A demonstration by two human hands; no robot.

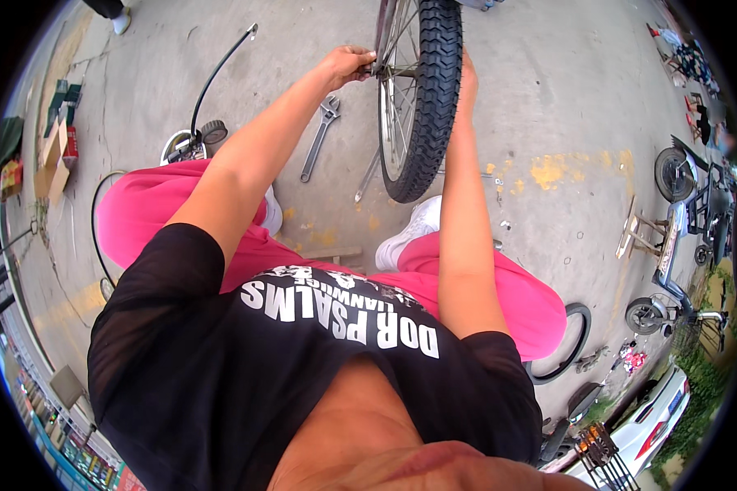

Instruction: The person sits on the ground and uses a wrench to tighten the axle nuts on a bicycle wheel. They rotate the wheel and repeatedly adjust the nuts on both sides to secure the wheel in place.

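bicycle wheel (434,106) stands near upright, toward the far edge of the concrete ground (565,106) in view. left hand (350,65) closed, fingers pinching the axle end (375,70) below the fork leg (382,29). right hand (468,82) at the wheel's right side, fingers mostly hidden; cannot tell whether it grips. adjustable wrench (319,141) lies left of the wheel. judged best: steady the wheel from the right, avoid tilting it, work the axle end gently, fingers clear of the spokes.
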